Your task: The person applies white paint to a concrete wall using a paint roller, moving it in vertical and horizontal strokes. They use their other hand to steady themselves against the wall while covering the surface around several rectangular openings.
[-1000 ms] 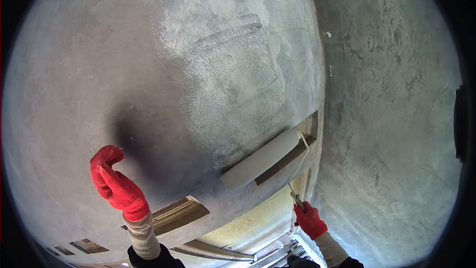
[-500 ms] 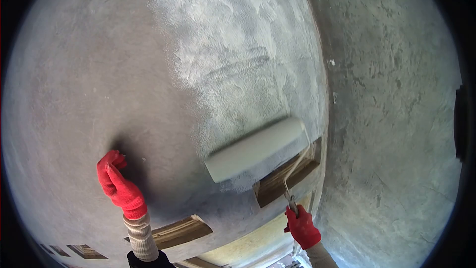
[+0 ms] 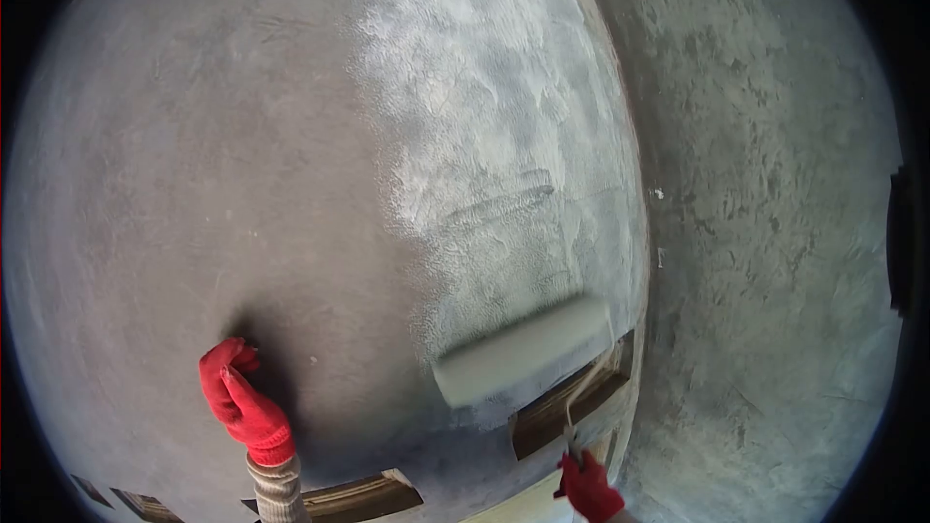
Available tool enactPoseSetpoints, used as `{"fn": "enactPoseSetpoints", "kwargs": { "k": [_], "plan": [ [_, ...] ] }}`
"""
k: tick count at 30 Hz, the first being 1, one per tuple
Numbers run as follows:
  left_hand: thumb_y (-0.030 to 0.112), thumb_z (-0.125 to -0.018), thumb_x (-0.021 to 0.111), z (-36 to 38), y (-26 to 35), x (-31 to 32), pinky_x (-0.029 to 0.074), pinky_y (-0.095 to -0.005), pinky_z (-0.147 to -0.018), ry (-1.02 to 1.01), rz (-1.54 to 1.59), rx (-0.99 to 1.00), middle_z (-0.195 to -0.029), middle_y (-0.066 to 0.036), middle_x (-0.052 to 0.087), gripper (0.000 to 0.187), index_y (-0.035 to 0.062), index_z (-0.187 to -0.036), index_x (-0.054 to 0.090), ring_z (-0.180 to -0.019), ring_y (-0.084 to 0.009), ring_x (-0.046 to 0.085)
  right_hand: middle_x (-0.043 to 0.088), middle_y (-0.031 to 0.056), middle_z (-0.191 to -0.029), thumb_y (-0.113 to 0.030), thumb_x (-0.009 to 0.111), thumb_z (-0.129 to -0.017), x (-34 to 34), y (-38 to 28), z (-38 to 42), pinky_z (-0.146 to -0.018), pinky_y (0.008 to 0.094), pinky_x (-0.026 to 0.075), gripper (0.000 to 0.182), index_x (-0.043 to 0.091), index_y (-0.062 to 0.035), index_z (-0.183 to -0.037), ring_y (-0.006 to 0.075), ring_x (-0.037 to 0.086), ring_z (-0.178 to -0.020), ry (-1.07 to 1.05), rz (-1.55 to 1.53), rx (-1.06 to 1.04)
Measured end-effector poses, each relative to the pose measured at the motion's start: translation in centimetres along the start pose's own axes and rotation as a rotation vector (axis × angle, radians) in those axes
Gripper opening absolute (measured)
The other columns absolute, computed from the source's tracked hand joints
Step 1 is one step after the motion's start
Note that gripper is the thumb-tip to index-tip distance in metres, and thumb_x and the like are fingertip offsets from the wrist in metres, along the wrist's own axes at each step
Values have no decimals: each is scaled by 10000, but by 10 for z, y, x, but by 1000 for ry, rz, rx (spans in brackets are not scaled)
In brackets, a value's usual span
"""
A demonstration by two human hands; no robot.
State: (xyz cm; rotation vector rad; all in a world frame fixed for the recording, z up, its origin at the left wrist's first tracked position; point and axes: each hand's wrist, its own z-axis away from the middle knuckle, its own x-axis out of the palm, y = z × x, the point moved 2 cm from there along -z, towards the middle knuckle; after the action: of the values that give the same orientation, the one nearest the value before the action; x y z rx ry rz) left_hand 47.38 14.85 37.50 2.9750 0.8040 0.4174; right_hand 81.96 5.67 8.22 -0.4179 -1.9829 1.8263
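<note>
Right hand (image 3: 591,489), red-gloved, clamped on the handle (image 3: 575,447) of a paint roller (image 3: 523,349). Roller blurred, tilted, right end higher, at the lower end of the pale coating (image 3: 484,68), just above a rectangular recess (image 3: 567,409). Left hand (image 3: 245,405), also red-gloved, well apart from the right, near the uncoated grey surface (image 3: 223,155); fingers curled, cannot tell whether closed fully.

Mottled grey wall (image 3: 765,232) on R, rect. brown recesses (image 3: 363,498) nr btm.
</note>
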Motion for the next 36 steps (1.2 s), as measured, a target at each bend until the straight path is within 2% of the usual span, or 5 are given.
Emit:
{"fn": "enactPoseSetpoints", "kwargs": {
  "k": [5,10,23,26,36],
  "plan": [
    [224,-973,392,-1,7,0,470,-311,-676,-19,23,-14,-970,-125,593,318,-25,-1004,588,-782,-204,585,553,95,-727,-348,574,-932,0,-194,-53,-532,299,532,366,528,12,-976,154,591,-579,-112,193,-640],
    [248,-998,375,-3,10,-3,460,-303,-708,-37,51,4,-981,-103,595,333,-8,-996,587,-769,-182,576,444,33,-602,-504,560,-903,24,-319,-59,-483,293,503,524,538,19,-930,140,497,-488,-49,-46,-423],
    [65,-887,458,-13,10,-21,490,-320,-668,-158,95,43,-946,-145,585,190,-8,-1000,593,-782,-242,596,525,90,-634,-372,543,-943,3,-137,-20,-521,350,559,408,496,20,-1044,179,565,-516,-2,-42,-127],
    [62,-878,472,-12,6,-21,480,-322,-670,-148,136,16,-928,-139,593,185,2,-1001,597,-773,-253,596,520,85,-655,-489,543,-918,0,-211,-31,-564,340,556,547,509,51,-998,187,560,-531,-37,390,-555],
    [61,-858,507,-11,5,-21,469,-347,-694,-166,78,27,-905,-136,605,171,17,-997,597,-766,-267,596,458,-11,-582,-679,481,-863,50,-541,-44,-532,239,479,645,542,-43,-770,100,510,-517,-44,334,-775]
  ]
}}
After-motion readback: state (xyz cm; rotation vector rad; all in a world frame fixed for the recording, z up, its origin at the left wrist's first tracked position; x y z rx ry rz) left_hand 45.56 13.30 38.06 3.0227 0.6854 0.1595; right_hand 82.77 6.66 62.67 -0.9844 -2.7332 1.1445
